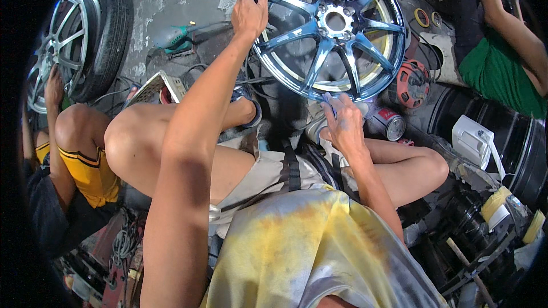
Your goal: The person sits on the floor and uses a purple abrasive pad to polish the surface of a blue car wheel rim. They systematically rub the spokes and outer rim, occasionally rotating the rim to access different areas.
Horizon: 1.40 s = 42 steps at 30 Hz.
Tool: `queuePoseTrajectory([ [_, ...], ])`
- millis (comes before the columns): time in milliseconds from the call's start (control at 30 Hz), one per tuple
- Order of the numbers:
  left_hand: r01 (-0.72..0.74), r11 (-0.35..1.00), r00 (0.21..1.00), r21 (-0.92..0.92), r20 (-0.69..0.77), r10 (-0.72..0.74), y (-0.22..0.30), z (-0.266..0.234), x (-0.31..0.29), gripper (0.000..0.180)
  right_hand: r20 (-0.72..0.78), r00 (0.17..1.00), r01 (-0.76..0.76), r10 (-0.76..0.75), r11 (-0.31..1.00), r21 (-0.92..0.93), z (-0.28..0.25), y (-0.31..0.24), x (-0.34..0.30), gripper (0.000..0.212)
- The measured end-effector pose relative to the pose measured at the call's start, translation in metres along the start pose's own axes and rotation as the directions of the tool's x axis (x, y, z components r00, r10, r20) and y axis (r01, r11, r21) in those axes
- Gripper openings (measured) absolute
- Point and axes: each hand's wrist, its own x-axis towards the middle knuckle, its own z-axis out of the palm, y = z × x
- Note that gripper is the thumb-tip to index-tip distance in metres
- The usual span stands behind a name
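A shiny blue-silver alloy wheel (317,56) with many slim spokes stands in front of me, with no tyre on it. My left hand (249,16) grips its outer rim at the upper left, the thumb lying along the edge. At the bottom of the rim, my right hand (346,121) is closed on a small purple-grey sheet (330,102), pressed against the metal. Whether that sheet is cloth or abrasive paper I cannot tell. Most fingers of my right hand are partly hidden from above.
A teal power tool (173,37) lies left of my arm. Right of the wheel are a red round-bodied machine (412,83), a can (389,123) and tape rolls (422,17). A person at left handles another wheel (73,34) beside a tyre (112,45); another person in green (502,71) sits right.
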Motion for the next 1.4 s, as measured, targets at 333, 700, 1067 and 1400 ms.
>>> queuePoseTrajectory([
  [333,-0.027,0.999,0.999,-0.039,-0.033,0.026,-0.005,0.001,0.0,0.07,-0.009,0.994,0.108,-0.108,0.994,0.021,0.018,-0.005,0.015,0.01],
  [700,-0.013,1.0,0.999,-0.028,-0.035,0.012,-0.004,0.0,-0.002,0.07,0.152,0.972,0.183,-0.181,0.983,0.001,0.001,0.014,0.038,0.013],
  [1067,0.01,1.0,1.0,-0.03,-0.003,-0.01,-0.003,0.0,-0.003,0.069,0.199,0.949,0.232,-0.245,0.969,0.089,-0.02,0.028,0.021,0.014],
  [1400,-0.014,1.0,1.0,-0.01,-0.023,0.013,-0.007,0.001,-0.001,0.071,0.414,0.852,0.337,-0.32,0.941,0.034,-0.037,0.002,0.021,0.064],
])
